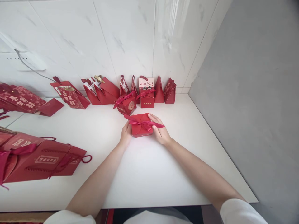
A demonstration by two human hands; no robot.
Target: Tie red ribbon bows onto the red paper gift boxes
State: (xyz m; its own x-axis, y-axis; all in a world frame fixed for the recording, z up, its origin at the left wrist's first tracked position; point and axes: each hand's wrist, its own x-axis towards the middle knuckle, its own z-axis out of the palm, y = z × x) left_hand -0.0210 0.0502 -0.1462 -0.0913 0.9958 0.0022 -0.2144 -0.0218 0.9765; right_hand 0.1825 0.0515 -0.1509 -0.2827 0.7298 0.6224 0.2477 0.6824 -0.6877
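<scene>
A red gift box [142, 132] with a crimson ribbon bow on its lid is held between my two hands, over the middle of the white table. My left hand [126, 134] presses on its left side, its fingers partly hidden behind the box. On the right side my right hand [160, 130] grips it, thumb at the front and fingers along the far edge. Just beyond stand two similar bowed boxes, one with a round gold emblem [128, 106] and one with gold lettering [147, 102].
Small red peaked boxes [159, 91] line the tiled wall [130, 40] at the back. Large red gift bags [46, 158] with rope handles lie at the left. More red boxes [25, 99] rest behind them. A grey panel [252, 93] borders the white table [182, 186] on the right.
</scene>
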